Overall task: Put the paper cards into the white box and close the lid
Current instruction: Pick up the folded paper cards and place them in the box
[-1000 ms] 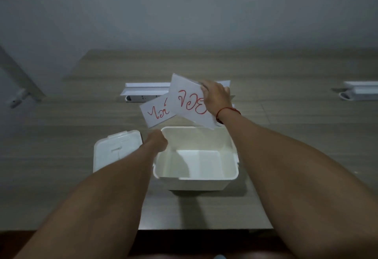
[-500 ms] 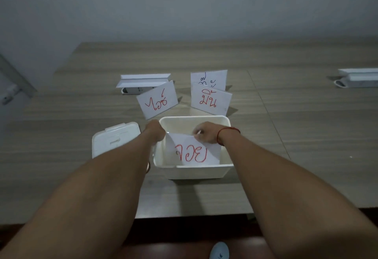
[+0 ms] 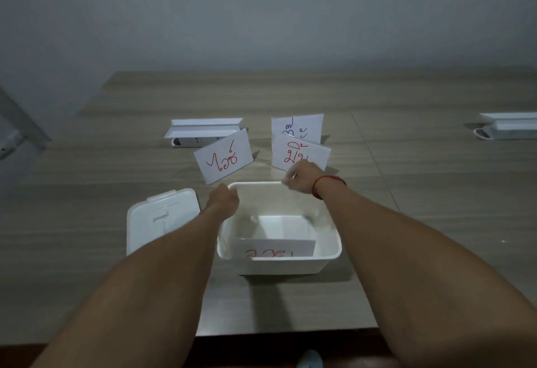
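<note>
The open white box (image 3: 279,266) stands on the wooden table in front of me. One paper card (image 3: 279,248) with red writing leans inside against its near wall. My left hand (image 3: 223,200) grips the box's far left rim. My right hand (image 3: 300,177), a red string on its wrist, hovers over the far right rim with loose fingers and nothing in it. Behind the box stand three more cards: one with red writing (image 3: 223,158) on the left, one with red writing (image 3: 296,154) just beyond my right hand, and one with dark writing (image 3: 299,128) behind that.
The box's white lid (image 3: 158,219) lies flat on the table left of the box, partly under my left forearm. A white folded holder (image 3: 200,132) sits behind the cards, and another (image 3: 508,126) at the far right. The table's near edge (image 3: 261,334) is close below.
My right hand carried a red-lettered card down into the box, let go of it, and rose to the far right rim. My left hand stayed on the box's rim.
</note>
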### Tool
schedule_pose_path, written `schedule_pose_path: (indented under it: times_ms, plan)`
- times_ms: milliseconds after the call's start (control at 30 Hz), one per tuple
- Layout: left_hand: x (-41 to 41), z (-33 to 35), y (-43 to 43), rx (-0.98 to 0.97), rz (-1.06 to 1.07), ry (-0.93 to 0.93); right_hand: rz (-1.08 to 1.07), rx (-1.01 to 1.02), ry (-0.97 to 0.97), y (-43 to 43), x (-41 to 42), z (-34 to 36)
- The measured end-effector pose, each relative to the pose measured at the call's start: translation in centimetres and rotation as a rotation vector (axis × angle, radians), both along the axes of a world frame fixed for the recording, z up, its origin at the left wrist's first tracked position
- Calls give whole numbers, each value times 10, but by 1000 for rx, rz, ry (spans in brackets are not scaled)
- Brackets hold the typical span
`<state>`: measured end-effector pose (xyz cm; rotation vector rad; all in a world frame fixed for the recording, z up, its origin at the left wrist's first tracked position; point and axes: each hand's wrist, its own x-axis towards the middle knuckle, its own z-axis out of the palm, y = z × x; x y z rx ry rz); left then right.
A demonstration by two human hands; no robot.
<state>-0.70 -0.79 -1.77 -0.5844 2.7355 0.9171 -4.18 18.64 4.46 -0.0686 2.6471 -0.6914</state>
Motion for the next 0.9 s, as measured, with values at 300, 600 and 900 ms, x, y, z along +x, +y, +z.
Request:
schedule_pose_path:
  times_ms: [300,600,900]
  plan:
    - [-22,-15,12,15,141,202,-123,264,292,15,-78,-32]
    - [-57,-17,20,-28,157,224,-168,301,263,19,-129,-61]
    - [-63,-18,28,-16,180,273,-213,149,207,12,-128,-68]
